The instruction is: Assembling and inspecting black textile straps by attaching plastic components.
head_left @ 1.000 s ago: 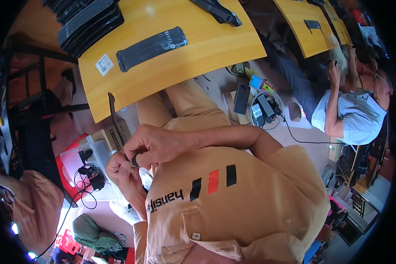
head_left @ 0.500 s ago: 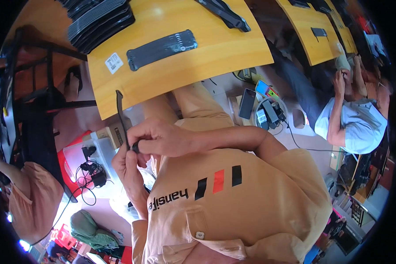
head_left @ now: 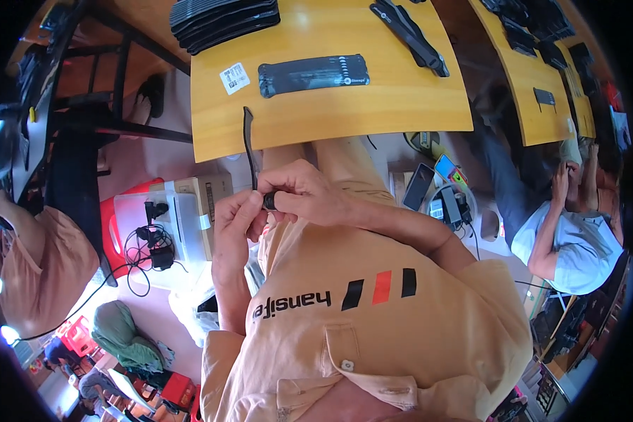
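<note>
Both hands meet in front of my chest, just below the yellow table's (head_left: 373, 112) near edge. My left hand (head_left: 233, 224) and my right hand (head_left: 304, 193) pinch a small black cylindrical end piece (head_left: 269, 202) between their fingertips. From it a thin black strip (head_left: 248, 141) rises, curving up over the table edge. On the table lie a flat black packaged piece (head_left: 313, 72) and a white label sticker (head_left: 234, 77), both apart from my hands.
A stack of black flat pieces (head_left: 225, 17) and loose black strips (head_left: 409, 32) lie farther back. A clear box with black cables (head_left: 163, 226) and a cardboard box (head_left: 207, 193) stand at my left. A seated person (head_left: 570, 243) is at right, another person (head_left: 39, 264) at left.
My hands stay together on the strip and have shifted slightly toward the table edge. My fingers have moved closer around the strip's lower end.
</note>
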Demonstrator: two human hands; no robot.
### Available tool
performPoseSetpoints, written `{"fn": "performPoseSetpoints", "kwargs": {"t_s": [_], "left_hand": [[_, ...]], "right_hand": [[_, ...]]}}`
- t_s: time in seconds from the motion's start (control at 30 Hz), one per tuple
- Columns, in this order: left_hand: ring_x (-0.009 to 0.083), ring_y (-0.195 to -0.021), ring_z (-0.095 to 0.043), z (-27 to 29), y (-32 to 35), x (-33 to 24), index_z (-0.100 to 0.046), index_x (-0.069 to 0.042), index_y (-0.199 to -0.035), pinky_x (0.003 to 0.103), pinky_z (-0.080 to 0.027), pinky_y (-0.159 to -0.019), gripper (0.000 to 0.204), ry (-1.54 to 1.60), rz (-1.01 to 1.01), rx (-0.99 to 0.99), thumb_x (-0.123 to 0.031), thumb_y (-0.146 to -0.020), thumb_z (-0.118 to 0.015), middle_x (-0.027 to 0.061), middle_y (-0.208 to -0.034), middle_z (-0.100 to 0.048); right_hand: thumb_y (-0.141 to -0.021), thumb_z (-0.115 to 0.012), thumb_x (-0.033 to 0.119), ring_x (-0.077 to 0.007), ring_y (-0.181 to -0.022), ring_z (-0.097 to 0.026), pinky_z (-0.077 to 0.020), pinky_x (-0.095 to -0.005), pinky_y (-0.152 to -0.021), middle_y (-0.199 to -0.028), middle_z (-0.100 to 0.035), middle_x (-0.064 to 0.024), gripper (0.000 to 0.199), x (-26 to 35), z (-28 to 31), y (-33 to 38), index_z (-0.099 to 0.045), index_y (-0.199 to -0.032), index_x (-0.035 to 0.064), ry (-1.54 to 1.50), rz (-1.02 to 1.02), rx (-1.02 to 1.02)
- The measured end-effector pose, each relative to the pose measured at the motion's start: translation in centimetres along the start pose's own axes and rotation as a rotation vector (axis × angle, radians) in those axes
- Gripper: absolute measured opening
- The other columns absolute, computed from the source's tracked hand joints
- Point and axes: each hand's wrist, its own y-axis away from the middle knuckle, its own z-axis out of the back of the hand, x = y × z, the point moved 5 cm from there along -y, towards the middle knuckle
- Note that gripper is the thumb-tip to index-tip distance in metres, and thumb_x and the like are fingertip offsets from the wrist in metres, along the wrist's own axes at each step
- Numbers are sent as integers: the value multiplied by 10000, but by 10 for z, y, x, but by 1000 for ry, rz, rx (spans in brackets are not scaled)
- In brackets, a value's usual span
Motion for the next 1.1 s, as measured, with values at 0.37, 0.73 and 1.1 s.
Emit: {"fn": "performPoseSetpoints", "kwargs": {"t_s": [0.37,0.73,1.1], "left_hand": [[43,-389,-341,-7,-7,5,-528,-25,-625,193,-221,-367,285,315,-203,59,-169,-871,-515,5,-488,-452],[78,-339,-333,-17,-12,-14,-399,-49,-495,213,-230,-337,370,574,-213,-2,-109,-844,-505,22,-428,-404],[31,-378,-387,-23,-20,-26,-525,-29,-554,186,-262,-356,321,44,-217,23,-100,-865,-491,-11,-447,-458]], "right_hand": [[-762,-437,4,-38,-460,-426,-334,-181,-414,-563,-506,-10,115,2,0,2,-552,-765,0,-140,2,-65],[-835,-489,148,-119,-399,-499,-389,-209,-370,-509,-511,-89,208,9,3,9,-529,-706,-10,-545,-96,50],[-857,-531,115,-42,-552,-448,-347,-196,-484,-629,-517,8,125,26,24,8,-522,-793,8,298,199,-82]]}}
